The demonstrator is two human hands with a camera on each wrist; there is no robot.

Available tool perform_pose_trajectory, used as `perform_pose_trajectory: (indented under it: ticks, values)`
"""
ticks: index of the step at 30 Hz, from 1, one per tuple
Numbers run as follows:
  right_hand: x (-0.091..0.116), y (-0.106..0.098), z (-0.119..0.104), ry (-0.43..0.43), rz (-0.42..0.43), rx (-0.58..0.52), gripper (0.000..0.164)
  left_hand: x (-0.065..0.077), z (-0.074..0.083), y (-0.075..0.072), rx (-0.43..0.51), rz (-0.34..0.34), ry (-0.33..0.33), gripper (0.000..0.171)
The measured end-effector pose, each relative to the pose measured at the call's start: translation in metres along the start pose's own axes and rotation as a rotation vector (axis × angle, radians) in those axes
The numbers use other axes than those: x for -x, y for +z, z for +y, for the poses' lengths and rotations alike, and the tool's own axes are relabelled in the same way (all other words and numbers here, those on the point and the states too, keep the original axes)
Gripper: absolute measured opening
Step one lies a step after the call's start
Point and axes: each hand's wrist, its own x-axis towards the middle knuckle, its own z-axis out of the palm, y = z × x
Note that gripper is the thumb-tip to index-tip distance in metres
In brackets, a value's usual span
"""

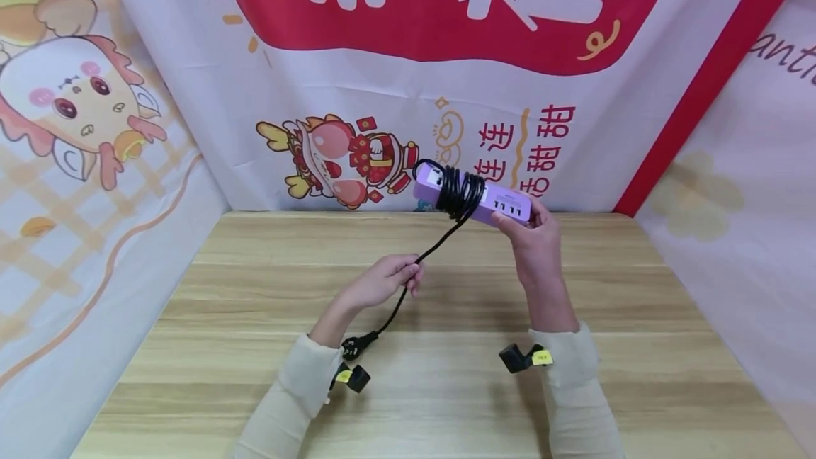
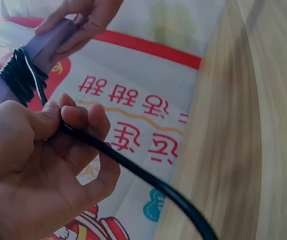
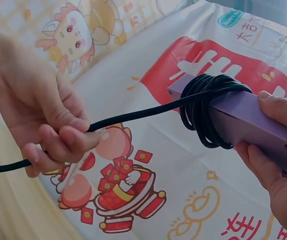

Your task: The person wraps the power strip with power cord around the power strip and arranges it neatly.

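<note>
A purple power strip (image 1: 510, 205) is held up above the table by my right hand (image 1: 537, 236), which grips one end between thumb and fingers. Several turns of black power cord (image 1: 460, 192) wrap the strip's middle. From the coil the cord runs taut down to my left hand (image 1: 387, 279), whose thumb and fingers pinch it. Past that hand the loose end hangs down to a black plug (image 1: 358, 346) near the left sleeve. In the right wrist view the strip's plain back (image 3: 253, 120) faces the camera, and the left hand (image 3: 46, 105) stands apart from the coil.
Below the hands lies a wood-grain table (image 1: 446, 388). A printed cloth (image 1: 395, 76) hangs behind its back edge, with further cloth walls at the left (image 1: 146, 246) and right (image 1: 733, 232). Each wrist carries a small black camera (image 1: 515, 358).
</note>
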Motion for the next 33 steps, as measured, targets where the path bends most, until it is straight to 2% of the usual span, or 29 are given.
perform_pose_trajectory:
  ticks: [2,6,10,13,16,21,24,25,28,30,33]
  values:
    - [0.001,0.000,0.000,0.001,-0.027,-0.027,0.065,-0.001,-0.004,-0.002,-0.023,0.030,-0.010,0.028]
    - [0.004,-0.001,0.000,0.000,-0.096,-0.111,0.060,-0.003,-0.012,-0.004,-0.048,0.045,-0.036,0.029]
    - [0.007,-0.001,-0.001,-0.020,-0.141,-0.180,0.048,-0.005,-0.026,-0.004,-0.026,0.066,-0.074,0.031]
    - [0.008,0.000,-0.002,-0.052,-0.190,-0.182,0.045,-0.005,-0.034,-0.007,-0.011,0.104,-0.085,0.031]
    - [0.009,0.002,-0.004,-0.075,-0.246,-0.120,0.045,-0.003,-0.037,-0.012,0.003,0.140,-0.091,0.030]
    - [0.011,0.002,-0.005,-0.072,-0.293,0.039,0.051,0.001,-0.041,-0.021,0.043,0.199,-0.123,0.028]
    - [0.012,0.002,-0.004,-0.071,-0.327,0.080,0.054,0.002,-0.042,-0.024,0.043,0.255,-0.136,0.028]
    - [0.013,0.002,-0.003,-0.074,-0.342,0.079,0.055,0.003,-0.038,-0.025,0.032,0.275,-0.141,0.027]
    - [0.014,0.003,0.000,-0.083,-0.381,0.076,0.057,0.002,-0.040,-0.026,-0.012,0.357,-0.159,0.026]
    - [0.015,0.003,0.002,-0.102,-0.420,0.080,0.056,-0.001,-0.041,-0.027,-0.065,0.409,-0.180,0.025]
    - [0.014,0.003,0.005,-0.139,-0.488,0.099,0.052,-0.007,-0.046,-0.029,-0.173,0.482,-0.176,0.016]
